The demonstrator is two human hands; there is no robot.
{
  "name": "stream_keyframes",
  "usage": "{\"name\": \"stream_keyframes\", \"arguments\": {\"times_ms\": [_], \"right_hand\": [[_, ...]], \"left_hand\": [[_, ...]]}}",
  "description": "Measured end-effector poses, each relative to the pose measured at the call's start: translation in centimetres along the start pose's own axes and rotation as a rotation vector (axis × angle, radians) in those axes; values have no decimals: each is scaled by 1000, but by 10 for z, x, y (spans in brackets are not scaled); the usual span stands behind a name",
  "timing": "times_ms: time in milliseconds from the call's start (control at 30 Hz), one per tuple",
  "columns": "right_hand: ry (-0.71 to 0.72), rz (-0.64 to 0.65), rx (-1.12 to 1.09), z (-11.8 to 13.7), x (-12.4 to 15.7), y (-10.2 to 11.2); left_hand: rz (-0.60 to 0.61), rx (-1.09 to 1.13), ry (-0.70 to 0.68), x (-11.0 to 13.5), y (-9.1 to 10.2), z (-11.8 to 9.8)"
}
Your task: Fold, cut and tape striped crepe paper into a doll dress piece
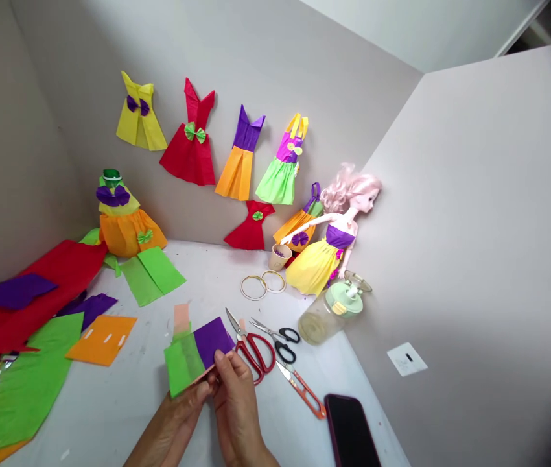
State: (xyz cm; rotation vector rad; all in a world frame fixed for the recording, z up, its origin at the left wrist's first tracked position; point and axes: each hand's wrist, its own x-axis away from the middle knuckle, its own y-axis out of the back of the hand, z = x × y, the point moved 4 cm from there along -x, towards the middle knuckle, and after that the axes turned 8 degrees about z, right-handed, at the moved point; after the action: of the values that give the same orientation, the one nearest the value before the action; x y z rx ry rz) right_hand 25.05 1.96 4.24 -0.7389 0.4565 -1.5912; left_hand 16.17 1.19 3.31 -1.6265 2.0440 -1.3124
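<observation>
The folded green-and-purple paper sheet (pixel 198 355) slants up to the right, low over the counter (pixel 110 405) near its front edge. The left hand (pixel 173 418) and right hand (pixel 236 405) each keep a narrow grip on its lower edge; red-handled scissors (pixel 255 355) lie just right, with bare counter to the left.
</observation>
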Motion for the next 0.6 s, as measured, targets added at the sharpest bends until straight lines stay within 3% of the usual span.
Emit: {"name": "stream_keyframes", "arguments": {"times_ms": [200,300,400,500,600], "right_hand": [[-19,53,167,-10,-3,0],[-14,90,397,4,-8,3],[127,72,899,40,-10,11],[310,-50,1525,70,-7,24],[235,-125,1900,66,-11,42]], "left_hand": [[-94,30,34,-1,12,1],[-96,30,1,-5,18,-9],[-86,36,-112,-8,18,-26],[-142,-3,-153,-9,17,-41],[-222,-12,-127,-13,25,-46]]}}
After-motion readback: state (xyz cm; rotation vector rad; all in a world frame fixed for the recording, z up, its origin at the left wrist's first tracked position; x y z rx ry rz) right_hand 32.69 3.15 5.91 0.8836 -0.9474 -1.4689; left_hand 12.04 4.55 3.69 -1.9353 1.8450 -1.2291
